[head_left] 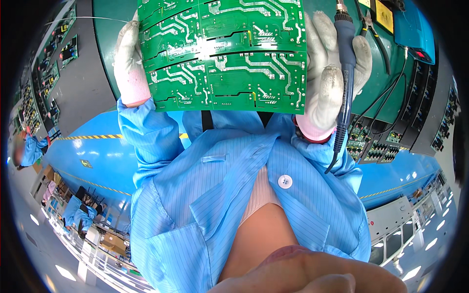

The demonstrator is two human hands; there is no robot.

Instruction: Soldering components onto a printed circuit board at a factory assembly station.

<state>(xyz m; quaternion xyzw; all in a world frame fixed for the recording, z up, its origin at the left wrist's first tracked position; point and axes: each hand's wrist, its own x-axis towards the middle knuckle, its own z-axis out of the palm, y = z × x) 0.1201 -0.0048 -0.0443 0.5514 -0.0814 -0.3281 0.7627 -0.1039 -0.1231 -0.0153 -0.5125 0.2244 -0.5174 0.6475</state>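
A large green circuit board panel (227,61), its silvery solder tracks facing me, is held up in front of my chest. My left hand (131,56), in a white glove with a pink cuff, is closed on the panel's left edge. A thin pale wire (90,18) runs leftward from those fingers. At the panel's right edge is my gloved right hand (328,93), its fingers closed around a dark blue soldering iron (347,56). The iron stands nearly upright, metal end upward and cord hanging down; its tip is cut off by the top of the picture.
Behind the panel lies a green mat (106,46). Pliers (375,39), a yellow sponge (384,17) and a blue soldering station (414,34) with a black cable (391,88) are at the right. Small circuit boards (68,52) line the left; black racks (415,95) stand at far right.
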